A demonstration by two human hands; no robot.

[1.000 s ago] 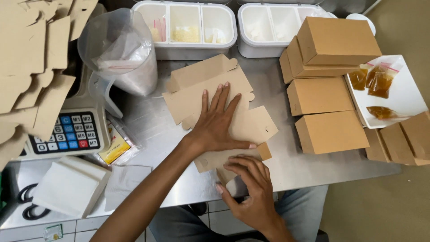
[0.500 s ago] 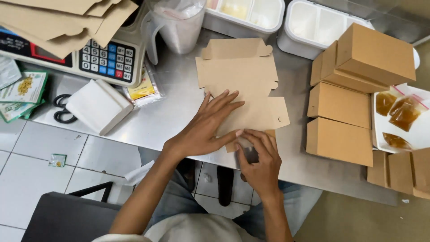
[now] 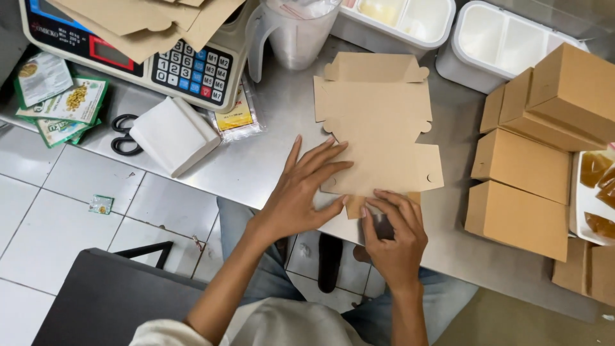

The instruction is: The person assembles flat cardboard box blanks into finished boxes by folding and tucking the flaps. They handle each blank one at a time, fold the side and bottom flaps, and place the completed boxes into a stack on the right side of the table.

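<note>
Cardboard, in the form of a flat, die-cut brown box blank (image 3: 375, 131) with tabs and notches along its edges, lay spread on the brushed stainless-steel table (image 3: 269, 160), its near edge close to the table's front rim. The left hand (image 3: 301, 195) rested palm down with fingers spread wide, the fingertips pressing the blank's near left corner flat against the metal. The right hand (image 3: 394, 234) sat just beside it at the table edge, fingers curled and drawn narrow, pinching a small flap at the blank's near edge; whether the thumb gripped from below could not be told. To the right of the blank stood several folded brown cardboard boxes (image 3: 522, 192), stacked and side by side, and beyond them, at the frame's edge, a white tray (image 3: 580, 211) holding small clear sachets of amber sauce (image 3: 596, 170). At the back of the table were two white divided plastic containers (image 3: 500, 45) and a clear plastic jug (image 3: 291, 35). To the left sat a white electronic weighing scale with a coloured keypad (image 3: 192, 67), more flat brown blanks (image 3: 147, 22) piled on its platform. Near it lay a stack of white folded paper (image 3: 173, 134), black-handled scissors (image 3: 125, 134), a small yellow-labelled clear packet (image 3: 237, 115) and green-and-white seasoning packets (image 3: 61, 99). Below the table edge, the person's blue jeans (image 3: 442, 298) and the white tiled floor (image 3: 57, 218) were visible.
</note>
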